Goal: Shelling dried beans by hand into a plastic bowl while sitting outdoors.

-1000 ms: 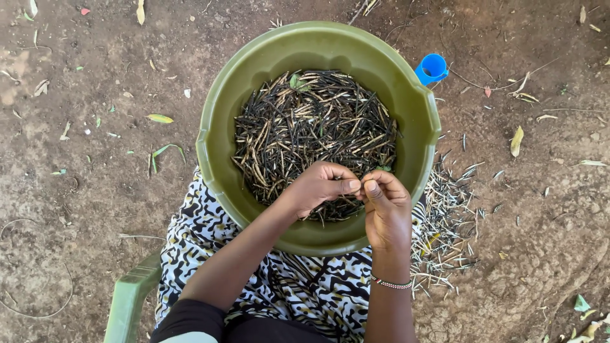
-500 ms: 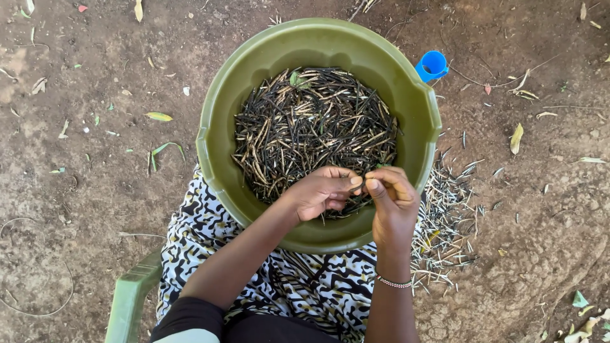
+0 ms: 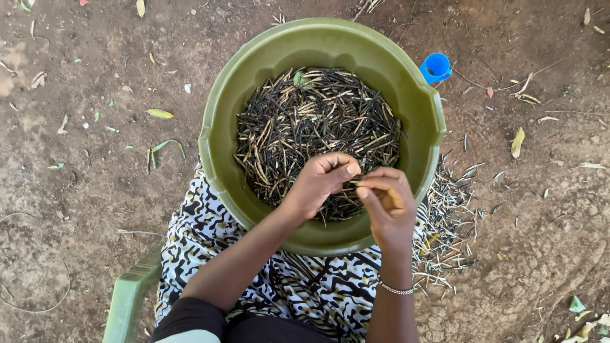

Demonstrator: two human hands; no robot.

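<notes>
The left hand (image 3: 321, 181) and right hand (image 3: 389, 200) meet fingertip to fingertip, both pinched shut on one thin dry pod (image 3: 359, 184). Since a second ago they have drifted slightly rightward, the grip unchanged. Beneath them sits the green basin (image 3: 222, 114) heaped with dark pods (image 3: 311, 121); discarded husks (image 3: 445, 222) lie right of the right hand, a blue cup (image 3: 436, 67) beyond.
</notes>
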